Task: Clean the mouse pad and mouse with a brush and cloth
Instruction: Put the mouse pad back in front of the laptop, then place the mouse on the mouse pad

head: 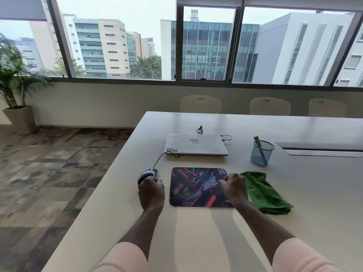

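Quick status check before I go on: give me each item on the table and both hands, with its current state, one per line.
Mouse: off the pad, to its left, corded, left hand on it.
Mouse pad: flat, nothing on it but the right hand.
Green cloth: folded, right of the pad.
Brush: standing tilted in the mesh cup.
Laptop: closed.
Left hand: gripping the mouse.
Right hand: on the pad's right edge, holding nothing.

The mouse pad (196,186) is lying on the table (314,193), with the mouse (147,173) sitting just to its left and the cloth (263,193) lying just to its right. Behind the pad the closed laptop (196,144) is resting, and to the laptop's right the mesh cup (262,153) is standing with the brush (260,148) leaning inside it. Three chairs (270,106) are standing behind the table's far edge.
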